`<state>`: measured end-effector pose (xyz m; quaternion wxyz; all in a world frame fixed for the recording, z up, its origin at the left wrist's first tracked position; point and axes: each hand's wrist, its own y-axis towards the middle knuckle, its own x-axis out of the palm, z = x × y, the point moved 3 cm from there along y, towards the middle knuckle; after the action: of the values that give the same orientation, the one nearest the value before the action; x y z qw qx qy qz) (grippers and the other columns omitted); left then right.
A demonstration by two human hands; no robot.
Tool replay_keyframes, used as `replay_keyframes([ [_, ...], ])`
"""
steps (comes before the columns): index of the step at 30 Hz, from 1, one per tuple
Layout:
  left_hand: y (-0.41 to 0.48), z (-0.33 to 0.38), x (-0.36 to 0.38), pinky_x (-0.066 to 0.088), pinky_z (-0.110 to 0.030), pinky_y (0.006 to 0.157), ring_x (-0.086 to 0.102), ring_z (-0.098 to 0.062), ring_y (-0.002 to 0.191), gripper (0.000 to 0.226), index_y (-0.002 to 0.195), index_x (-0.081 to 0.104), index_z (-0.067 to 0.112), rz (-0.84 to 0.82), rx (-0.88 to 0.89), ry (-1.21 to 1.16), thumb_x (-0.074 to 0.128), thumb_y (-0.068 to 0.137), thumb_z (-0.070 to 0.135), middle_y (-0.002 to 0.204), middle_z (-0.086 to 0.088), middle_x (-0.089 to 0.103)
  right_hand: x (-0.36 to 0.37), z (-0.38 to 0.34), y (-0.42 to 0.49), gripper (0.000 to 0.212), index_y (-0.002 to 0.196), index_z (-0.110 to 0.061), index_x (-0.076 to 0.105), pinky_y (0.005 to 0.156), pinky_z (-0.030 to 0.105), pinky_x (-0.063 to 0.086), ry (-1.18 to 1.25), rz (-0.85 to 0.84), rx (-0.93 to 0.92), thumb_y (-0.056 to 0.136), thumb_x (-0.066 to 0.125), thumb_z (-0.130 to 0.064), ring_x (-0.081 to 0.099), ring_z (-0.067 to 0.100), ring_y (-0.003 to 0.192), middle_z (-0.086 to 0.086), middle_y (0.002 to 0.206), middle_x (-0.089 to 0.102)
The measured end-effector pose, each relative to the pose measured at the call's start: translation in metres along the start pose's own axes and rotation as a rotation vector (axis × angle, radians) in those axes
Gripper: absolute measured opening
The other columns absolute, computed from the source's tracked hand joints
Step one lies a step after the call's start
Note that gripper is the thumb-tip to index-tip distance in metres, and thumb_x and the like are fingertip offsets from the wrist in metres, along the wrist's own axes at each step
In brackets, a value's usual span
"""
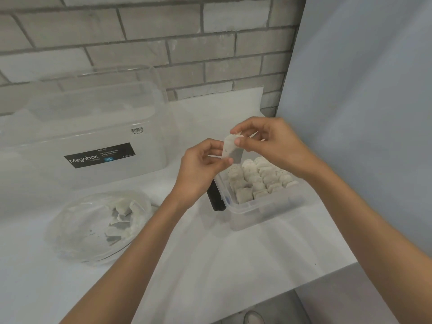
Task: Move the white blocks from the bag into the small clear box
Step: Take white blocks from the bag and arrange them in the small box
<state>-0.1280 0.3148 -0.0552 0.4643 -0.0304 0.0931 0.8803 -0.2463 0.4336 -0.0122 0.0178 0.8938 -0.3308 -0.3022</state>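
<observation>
Right hand (273, 141) and left hand (201, 169) both pinch one white block (231, 149) just above the small clear box (268, 212).
Right thumb and forefinger pinch the block's top edge, and left fingertips pinch its lower left edge. It is tilted and clear of the box contents. Box sits on the white table (210, 253) at right, near the blue-grey panel (362, 90), packed with rows of stacked blocks (259, 174). Black object (216, 197) touches the box's left side; can't tell what it is. Clear bag (77, 230) lies on the table at left, well apart from the box, with a few leftover blocks (120, 218) inside. Large Megabox tub (93, 127) stands behind the bag against the brick wall (140, 31).
</observation>
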Motion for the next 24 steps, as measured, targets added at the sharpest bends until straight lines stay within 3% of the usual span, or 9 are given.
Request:
replay_keyframes([
  [3,0.000,-0.003,-0.002,0.056,-0.026,0.079,0.068,-0.010,0.078,0.023,0.098,0.068,0.022,0.007,0.011,0.045,0.077,0.080,0.011,0.092,0.006,0.071,-0.003,0.003,0.003,0.007,0.090,-0.018,0.073,0.063,0.014,0.046,-0.029,-0.045,-0.005,0.086,0.069,-0.013,0.061,0.006,0.065,-0.006,0.073,0.069],
  [7,0.001,-0.004,-0.015,0.052,-0.018,0.076,0.065,-0.005,0.078,0.025,0.104,0.067,0.026,0.083,0.013,0.068,0.076,0.082,0.018,0.100,0.007,0.069,0.001,0.020,0.004,0.006,0.089,-0.013,0.073,0.055,0.008,0.041,-0.166,-0.227,0.105,0.084,0.071,-0.009,0.059,0.005,0.057,-0.003,0.065,0.067],
  [10,0.000,-0.004,-0.024,0.049,-0.011,0.069,0.063,-0.006,0.078,0.024,0.106,0.066,0.025,0.111,-0.006,0.053,0.073,0.084,0.018,0.100,0.005,0.069,0.015,0.042,0.002,0.009,0.087,-0.017,0.072,0.058,0.013,0.046,-0.353,-0.452,0.210,0.083,0.069,-0.008,0.058,-0.001,0.053,0.005,0.069,0.071],
  [13,-0.002,-0.005,-0.027,0.048,-0.011,0.068,0.063,-0.008,0.079,0.023,0.106,0.067,0.023,0.115,-0.007,0.052,0.073,0.085,0.016,0.101,0.003,0.069,0.029,0.060,0.002,0.015,0.087,-0.018,0.068,0.063,0.024,0.049,-0.455,-0.576,0.300,0.082,0.065,-0.005,0.060,0.005,0.058,0.007,0.071,0.071],
  [19,-0.004,-0.010,-0.029,0.053,-0.019,0.077,0.065,-0.010,0.081,0.020,0.101,0.068,0.027,0.110,-0.010,0.053,0.073,0.085,0.016,0.095,0.007,0.071,0.044,0.078,0.006,0.021,0.097,-0.008,0.068,0.065,0.032,0.052,-0.529,-0.624,0.378,0.079,0.065,0.000,0.063,0.019,0.066,0.014,0.083,0.072],
  [24,-0.005,-0.011,-0.031,0.052,-0.017,0.074,0.066,-0.010,0.079,0.020,0.102,0.068,0.025,0.124,-0.021,0.054,0.072,0.085,0.015,0.093,0.007,0.072,0.044,0.079,0.007,0.016,0.092,-0.009,0.068,0.056,0.022,0.050,-0.533,-0.623,0.359,0.079,0.068,0.000,0.065,0.016,0.063,0.003,0.076,0.066],
])
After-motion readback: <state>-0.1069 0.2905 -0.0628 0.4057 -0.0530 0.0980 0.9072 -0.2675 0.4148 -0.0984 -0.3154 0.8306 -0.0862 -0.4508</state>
